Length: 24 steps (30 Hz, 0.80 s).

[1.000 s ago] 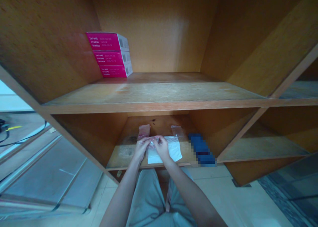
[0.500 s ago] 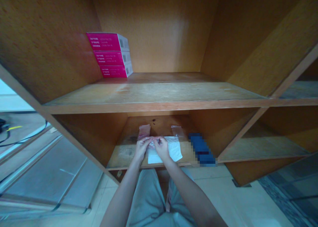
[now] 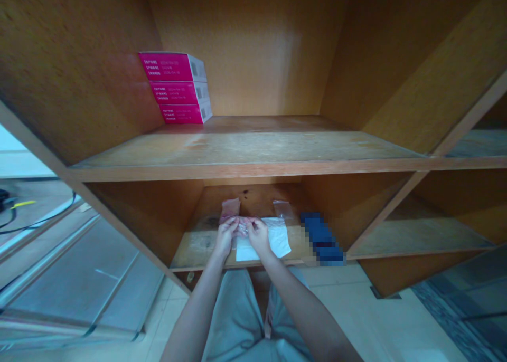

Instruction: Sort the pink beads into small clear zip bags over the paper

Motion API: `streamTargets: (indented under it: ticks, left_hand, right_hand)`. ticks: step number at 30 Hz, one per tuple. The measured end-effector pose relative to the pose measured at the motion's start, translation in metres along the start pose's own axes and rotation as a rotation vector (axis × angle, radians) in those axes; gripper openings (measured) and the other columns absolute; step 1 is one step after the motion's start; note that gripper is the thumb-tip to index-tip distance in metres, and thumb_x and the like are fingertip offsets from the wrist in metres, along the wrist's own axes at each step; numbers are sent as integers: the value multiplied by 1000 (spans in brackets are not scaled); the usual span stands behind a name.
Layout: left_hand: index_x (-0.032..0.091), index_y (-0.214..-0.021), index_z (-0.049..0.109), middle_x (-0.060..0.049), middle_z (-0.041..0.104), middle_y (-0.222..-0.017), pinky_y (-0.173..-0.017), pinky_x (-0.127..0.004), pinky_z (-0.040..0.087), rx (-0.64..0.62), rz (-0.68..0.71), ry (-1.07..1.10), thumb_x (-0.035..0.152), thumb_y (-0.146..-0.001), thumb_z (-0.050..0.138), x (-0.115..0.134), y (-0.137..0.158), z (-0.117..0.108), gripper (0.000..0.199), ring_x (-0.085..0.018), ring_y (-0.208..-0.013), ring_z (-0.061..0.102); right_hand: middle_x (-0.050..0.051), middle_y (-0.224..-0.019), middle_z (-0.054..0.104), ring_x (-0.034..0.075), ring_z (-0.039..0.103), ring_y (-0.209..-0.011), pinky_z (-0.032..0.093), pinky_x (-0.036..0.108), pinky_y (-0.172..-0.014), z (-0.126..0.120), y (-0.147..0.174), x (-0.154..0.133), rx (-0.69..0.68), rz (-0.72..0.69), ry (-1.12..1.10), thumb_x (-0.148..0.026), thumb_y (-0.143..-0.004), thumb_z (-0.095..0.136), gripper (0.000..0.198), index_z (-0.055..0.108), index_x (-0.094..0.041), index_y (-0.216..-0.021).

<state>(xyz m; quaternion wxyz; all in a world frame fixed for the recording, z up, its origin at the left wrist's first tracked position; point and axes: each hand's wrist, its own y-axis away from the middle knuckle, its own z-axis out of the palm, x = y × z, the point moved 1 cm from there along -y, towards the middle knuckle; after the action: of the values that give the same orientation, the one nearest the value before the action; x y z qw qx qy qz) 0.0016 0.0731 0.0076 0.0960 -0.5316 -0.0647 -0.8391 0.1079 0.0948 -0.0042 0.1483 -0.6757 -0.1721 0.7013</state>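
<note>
While the left hand (image 3: 225, 235) and right hand (image 3: 259, 236) pinch the pink plastic (image 3: 243, 226) over the left end of the sheet (image 3: 280, 240), pickup looks done, handling unfinished. How much remains, I cannot tell.

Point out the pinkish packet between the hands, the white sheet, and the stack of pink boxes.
Pinkish packet (image 3: 243, 227): head view, middle of its visible part.
White sheet (image 3: 279, 239): head view, bare area toward right edge.
Stack of pink boxes (image 3: 175, 93): head view, printed side of the middle box.
</note>
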Motion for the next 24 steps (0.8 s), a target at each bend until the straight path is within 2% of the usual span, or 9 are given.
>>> streamTargets:
  ticks: [11,16,20,24]
  left_hand:
    - [13,-75,56,-2,64,-61,-45,-24,45,1,-40,71,34,-58,70,-8,-4,-5,30,-13,-44,57]
    - [13,-79,55,-1,61,-56,-43,-22,43,-116,-13,-81,38,-68,63,-5,1,-1,29,-12,-41,55]
    - [13,-77,56,2,58,-54,-40,-19,41,-218,-17,-232,35,-67,66,-1,7,4,27,-8,-39,50]
    - [13,-68,55,5,49,-42,-33,-18,33,-251,-73,-321,40,-65,66,-1,9,4,30,-6,-31,42]
  right_hand:
    - [5,-71,65,15,58,-65,45,25,-62,-1,0,0,3,55,-18,-32,-83,44,27,63,-15,-73]
    - [3,-66,63,14,55,-61,44,24,-59,-3,-1,-2,83,55,7,-33,-83,44,28,61,-15,-70]
    - [3,-69,64,14,55,-63,44,25,-61,-4,-2,-3,124,76,-11,-36,-82,44,29,61,-15,-72]
    - [3,-69,63,14,55,-64,44,25,-62,-4,-2,0,158,105,-25,-37,-83,42,29,60,-15,-74]
